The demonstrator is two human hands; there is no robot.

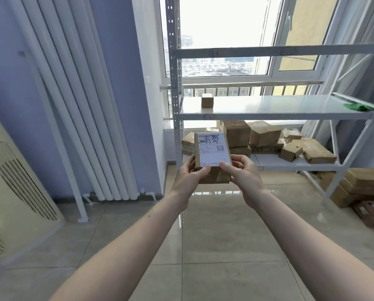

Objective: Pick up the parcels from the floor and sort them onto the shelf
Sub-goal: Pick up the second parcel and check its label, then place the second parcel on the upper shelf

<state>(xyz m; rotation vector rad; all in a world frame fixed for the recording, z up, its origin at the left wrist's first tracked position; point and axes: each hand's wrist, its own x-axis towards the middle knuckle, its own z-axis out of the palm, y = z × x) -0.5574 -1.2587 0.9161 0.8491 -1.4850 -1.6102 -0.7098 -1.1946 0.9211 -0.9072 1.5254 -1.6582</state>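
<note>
A small brown cardboard parcel (212,155) with a white shipping label facing me is held up in front of the white metal shelf (268,115). My left hand (189,177) grips its left side and my right hand (242,174) grips its right side, thumbs on the label's lower edge. The middle shelf board holds one small brown box (207,100) at its left and a green bag (358,107) at its right. The lower board (275,162) carries several brown parcels (264,133).
More cardboard parcels (364,185) lie on the tiled floor at the right, beside the shelf's leg. A white radiator (90,118) stands against the blue wall on the left, with an air-conditioner unit (14,177) at the far left. A window is behind the shelf.
</note>
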